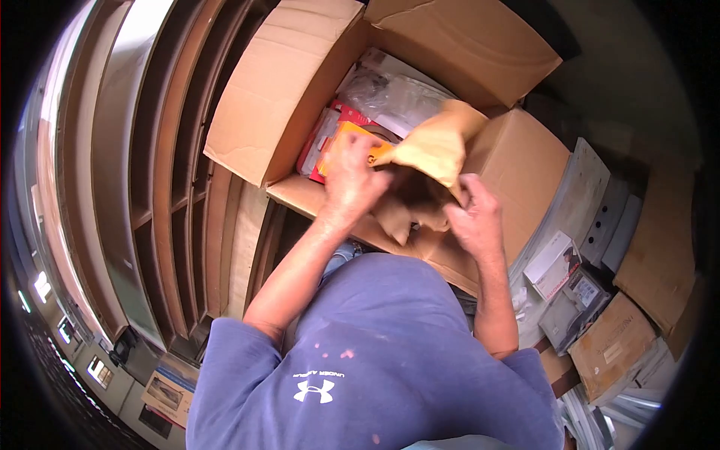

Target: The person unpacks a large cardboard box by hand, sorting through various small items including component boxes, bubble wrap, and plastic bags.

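Both hands are over a large open cardboard box. A piece of tan paper or soft packing hangs between them, its edges gripped by my left hand and my right hand. Under it, a darker opening and more crumpled tan material show near the box's near wall. Beside my left fingers lies an orange-yellow packet, partly covered by that hand. Red and white packages sit at the box's left side, and clear plastic wrap lies farther back. Some finger detail is blurred.
Wooden shelving stands on the left. To the right are a white box, a small brown carton, a plastic-wrapped item and long flat panels. Another printed carton is at the lower left.
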Available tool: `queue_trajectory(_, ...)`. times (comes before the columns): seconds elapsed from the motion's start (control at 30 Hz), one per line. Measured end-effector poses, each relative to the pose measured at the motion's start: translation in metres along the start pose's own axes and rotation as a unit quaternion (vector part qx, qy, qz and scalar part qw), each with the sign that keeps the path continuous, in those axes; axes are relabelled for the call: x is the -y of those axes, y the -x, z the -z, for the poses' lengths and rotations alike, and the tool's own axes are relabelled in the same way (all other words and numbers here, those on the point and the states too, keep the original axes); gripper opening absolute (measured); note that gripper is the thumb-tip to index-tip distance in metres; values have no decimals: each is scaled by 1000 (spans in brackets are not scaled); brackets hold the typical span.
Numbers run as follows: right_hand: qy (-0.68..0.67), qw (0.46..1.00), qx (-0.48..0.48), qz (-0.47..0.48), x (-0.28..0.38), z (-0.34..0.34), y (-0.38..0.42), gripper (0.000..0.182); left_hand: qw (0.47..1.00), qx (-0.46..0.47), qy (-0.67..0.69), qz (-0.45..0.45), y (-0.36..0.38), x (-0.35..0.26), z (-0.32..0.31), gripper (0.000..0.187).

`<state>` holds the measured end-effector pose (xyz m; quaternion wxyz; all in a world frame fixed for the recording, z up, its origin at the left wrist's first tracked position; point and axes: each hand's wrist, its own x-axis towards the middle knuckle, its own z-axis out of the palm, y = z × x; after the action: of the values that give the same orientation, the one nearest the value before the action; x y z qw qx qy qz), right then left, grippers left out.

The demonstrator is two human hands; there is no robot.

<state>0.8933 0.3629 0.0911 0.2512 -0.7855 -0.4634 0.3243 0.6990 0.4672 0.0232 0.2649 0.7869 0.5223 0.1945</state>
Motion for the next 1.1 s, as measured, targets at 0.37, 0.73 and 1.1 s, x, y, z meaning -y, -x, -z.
queue_trajectory(0.37,7,997,-69,-19,-77,-77,-157,47,911,-268,287,127,-23,191,129,38)
queue_trajectory(0.73,258,963,18,-70,-154,-158,-238,76,733,-409,387,381,-44,218,41,48)
queue_trajectory(1.1,221,954,202,0,-175,-167,-253,45,837,-312,251,373,-11,150,54,54)
